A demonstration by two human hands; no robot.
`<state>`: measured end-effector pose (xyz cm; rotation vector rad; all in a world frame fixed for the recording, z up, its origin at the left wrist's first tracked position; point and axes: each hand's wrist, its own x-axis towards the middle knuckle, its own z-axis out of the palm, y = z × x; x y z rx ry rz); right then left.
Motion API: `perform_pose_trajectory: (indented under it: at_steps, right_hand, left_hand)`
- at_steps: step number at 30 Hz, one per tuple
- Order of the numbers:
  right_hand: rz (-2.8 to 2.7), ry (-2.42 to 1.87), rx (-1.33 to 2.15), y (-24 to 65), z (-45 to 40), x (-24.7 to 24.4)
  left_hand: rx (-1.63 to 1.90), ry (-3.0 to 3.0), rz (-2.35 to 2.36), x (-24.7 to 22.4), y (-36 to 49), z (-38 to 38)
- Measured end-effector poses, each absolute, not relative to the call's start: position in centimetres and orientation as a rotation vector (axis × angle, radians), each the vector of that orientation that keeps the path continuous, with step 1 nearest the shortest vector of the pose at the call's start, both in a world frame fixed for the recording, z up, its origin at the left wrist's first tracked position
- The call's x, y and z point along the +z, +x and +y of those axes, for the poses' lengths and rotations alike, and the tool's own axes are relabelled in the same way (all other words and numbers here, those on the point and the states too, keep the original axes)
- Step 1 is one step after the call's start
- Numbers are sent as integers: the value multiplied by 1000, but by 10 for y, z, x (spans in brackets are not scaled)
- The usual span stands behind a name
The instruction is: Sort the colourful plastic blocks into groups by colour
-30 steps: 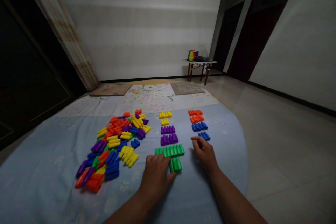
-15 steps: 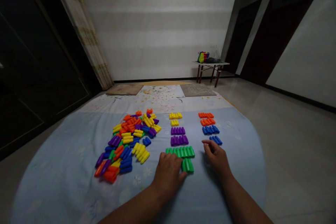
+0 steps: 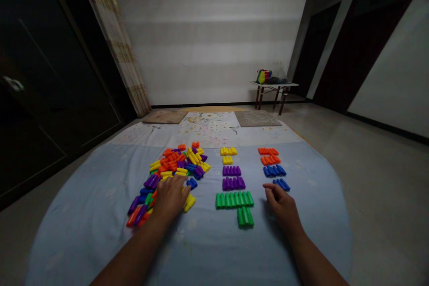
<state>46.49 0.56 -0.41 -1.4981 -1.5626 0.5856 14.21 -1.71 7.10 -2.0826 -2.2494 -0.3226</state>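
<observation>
My left hand (image 3: 170, 195) is over the pile of loose plastic blocks, spread a little and palm down. Yellow blocks (image 3: 189, 202) show beside its thumb; what lies under the palm is hidden. My right hand (image 3: 282, 208) rests on the cloth with fingers curled in and thumb near the index finger; nothing shows in it. Just beyond it is a short blue row (image 3: 281, 184). To its left lie a long green row (image 3: 234, 199) and a shorter green group (image 3: 245, 217). Purple rows (image 3: 233, 183) sit behind the green ones.
Yellow rows (image 3: 228, 151) and orange rows (image 3: 268, 151) lie farther back, with another blue row (image 3: 275, 170). Mixed orange blocks (image 3: 171, 161) top the pile. A blue floral cloth (image 3: 208, 250) covers the table. Two flat mats (image 3: 258, 119) lie at its far edge.
My left hand has left the green blocks and moved left onto the pile. The short green group now lies uncovered. My right hand stays nearly in place; the view has shifted slightly.
</observation>
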Motion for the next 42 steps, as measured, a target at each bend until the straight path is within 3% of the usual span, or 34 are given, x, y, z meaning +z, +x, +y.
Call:
perform_pose_trajectory:
  at_steps: [3, 6, 13, 17, 25, 31, 37, 42]
  right_hand:
    - [-1569, -1498, 579, 464, 5, -3]
    - [-1564, -1492, 578, 464, 4, -2]
    - [-1533, -1482, 621, 463, 4, -2]
    - [-1525, -1478, 616, 462, 5, -1]
    - [-1540, -1470, 554, 461, 5, 1]
    - [-1545, -1464, 555, 459, 5, 2]
    - [-1533, -1470, 569, 459, 5, 3]
    - [-1533, -1461, 568, 458, 5, 3]
  left_hand:
    - [-101, -2161, -2318, 76, 123, -10]
    - [-104, -2241, -2337, 78, 117, -7]
    - [-865, -2291, -2094, 80, 130, -15]
    - [-1037, -2425, -1808, 69, 157, -37]
    - [-511, -2719, -1754, 38, 175, -65]
    - [-468, -2677, -1917, 52, 172, -69]
    - [-77, -2569, -2241, 73, 190, -66]
    - [-225, -2608, -2181, 77, 181, -43]
